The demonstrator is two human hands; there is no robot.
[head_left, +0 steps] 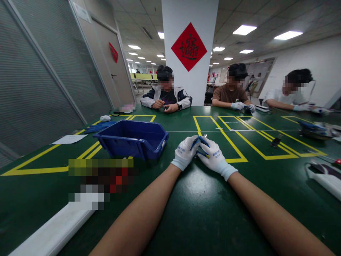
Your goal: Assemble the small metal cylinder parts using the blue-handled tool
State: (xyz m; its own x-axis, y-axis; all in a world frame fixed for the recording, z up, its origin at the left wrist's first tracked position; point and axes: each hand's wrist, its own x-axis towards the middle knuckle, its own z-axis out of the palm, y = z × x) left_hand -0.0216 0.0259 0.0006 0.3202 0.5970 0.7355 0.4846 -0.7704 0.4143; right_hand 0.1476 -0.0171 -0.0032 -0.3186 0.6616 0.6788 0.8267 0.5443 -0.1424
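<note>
Both my hands wear white gloves with blue fingertips and meet above the green table (202, 213), near the middle of the view. My left hand (186, 151) has its fingers closed on a small object between the hands. My right hand (213, 153) holds the same area from the other side, fingers bent inward. A small metallic tip (205, 135) sticks up between the fingertips. The rest of the held object is mostly hidden by the gloves, and I cannot make out what it is.
A blue bin (130, 138) stands left of my hands. A long white object (58, 227) lies at the lower left, a paper (68, 139) farther back. Right of my hands is a small dark part (276, 140). Three people sit across the table, their hands near its far edge.
</note>
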